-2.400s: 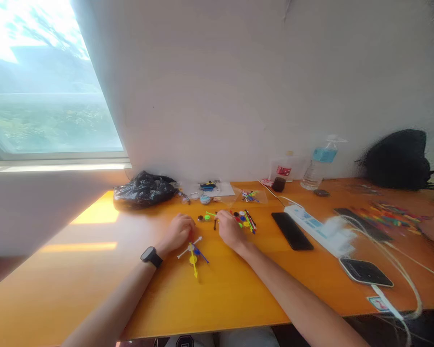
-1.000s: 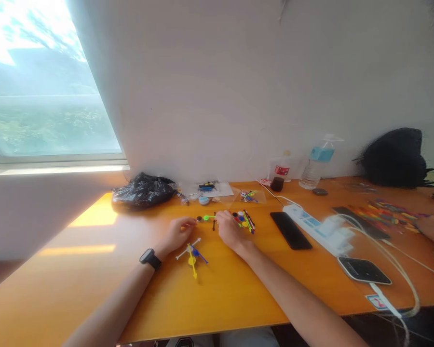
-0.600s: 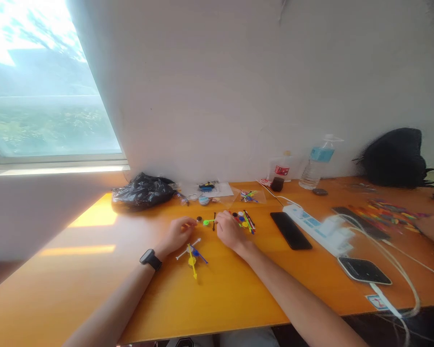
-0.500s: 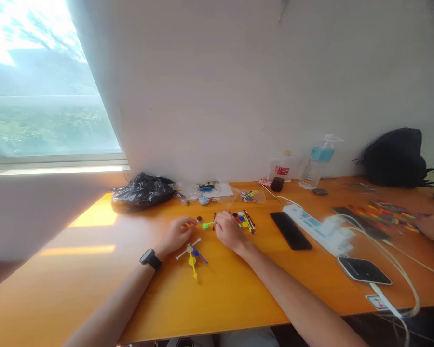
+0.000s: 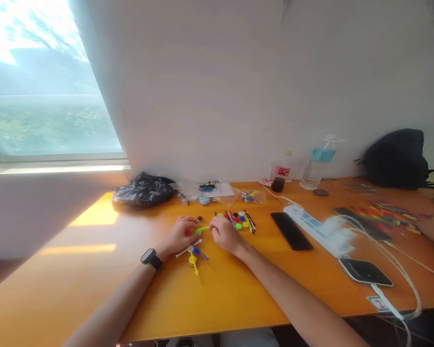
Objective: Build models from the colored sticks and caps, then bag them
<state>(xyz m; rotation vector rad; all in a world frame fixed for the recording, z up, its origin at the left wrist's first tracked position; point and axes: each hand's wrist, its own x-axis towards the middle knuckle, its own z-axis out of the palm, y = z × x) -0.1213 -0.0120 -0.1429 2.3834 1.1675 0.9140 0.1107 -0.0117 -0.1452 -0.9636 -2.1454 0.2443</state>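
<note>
My right hand is closed in a pinch on the shaft end of a small green plastic arrow, whose round hub points left. My left hand is curled around a red round piece, partly hidden by the fingers, and its fingertips are at the green hub. I cannot tell whether they touch it. Just below lies a cluster of joined pieces: a yellow arrow, a blue arrow and a white arrow. A dark round piece sits above the left fingers.
Several coloured discs and sticks lie right of my right hand. Further right are a black phone, a white power strip with cables and another phone. Behind stand a black plastic bag and a water bottle.
The green arrow has moved left and slightly down, with my right hand on it, and now meets my left fingers. A red piece now shows in my left hand.
</note>
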